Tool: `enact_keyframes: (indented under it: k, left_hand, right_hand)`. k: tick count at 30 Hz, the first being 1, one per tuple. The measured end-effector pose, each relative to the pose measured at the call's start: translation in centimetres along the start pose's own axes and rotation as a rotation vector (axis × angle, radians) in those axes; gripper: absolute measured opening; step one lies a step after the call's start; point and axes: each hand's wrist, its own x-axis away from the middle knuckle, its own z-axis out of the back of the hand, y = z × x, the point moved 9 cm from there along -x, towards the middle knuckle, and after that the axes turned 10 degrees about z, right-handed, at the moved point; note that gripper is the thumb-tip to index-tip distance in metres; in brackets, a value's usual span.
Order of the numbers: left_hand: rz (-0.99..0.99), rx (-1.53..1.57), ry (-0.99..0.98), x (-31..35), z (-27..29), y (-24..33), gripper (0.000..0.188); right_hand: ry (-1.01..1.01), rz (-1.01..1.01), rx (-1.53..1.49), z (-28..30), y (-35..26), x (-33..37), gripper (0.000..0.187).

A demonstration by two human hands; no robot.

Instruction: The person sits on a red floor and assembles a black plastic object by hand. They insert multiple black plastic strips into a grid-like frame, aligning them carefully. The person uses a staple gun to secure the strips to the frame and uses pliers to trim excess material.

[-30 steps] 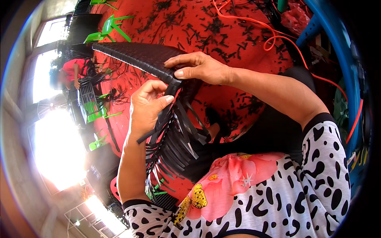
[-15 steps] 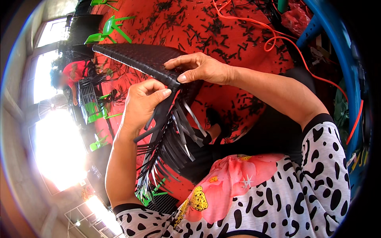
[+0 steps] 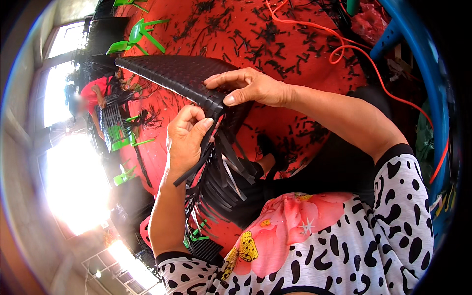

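A dark woven piece (image 3: 172,69), made of flat black strips over a frame, slants across the upper middle with its folded edge toward me. My right hand (image 3: 263,90) grips it at the near corner, thumb on the edge and fingers over the top face. Just below that corner, my left hand (image 3: 186,140) pinches a flat black strip (image 3: 188,172) between thumb and bent fingers. Many loose strip ends (image 3: 228,172) hang from the corner over my dark-clad leg. The far underside of the piece is hidden.
Black strip scraps litter the red floor (image 3: 300,64). An orange hose (image 3: 339,42) curls past a blue curved frame (image 3: 418,44) on the right. Green chairs (image 3: 138,34) stand at the left, where another person in red (image 3: 96,92) works by a slatted green-and-black chair (image 3: 113,125).
My left hand has shifted right and slightly down, closer to the corner, carrying the strip with it. My right hand has barely moved on the woven piece. The other person's arms have moved.
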Motion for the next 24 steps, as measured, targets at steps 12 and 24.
enact_keyframes:
  k: [12, 24]
  left_hand:
    - [0.068, 0.36, -0.072, -0.2, 0.1, -2.4, 0.01]
    - [0.07, 0.362, -0.055, -0.1, 0.4, -2.6, 0.01]
  right_hand:
    - [0.052, -0.044, -0.062, 0.6, 1.0, -0.5, 0.044]
    - [0.039, -0.019, 0.084, 0.0, 0.3, -0.2, 0.054]
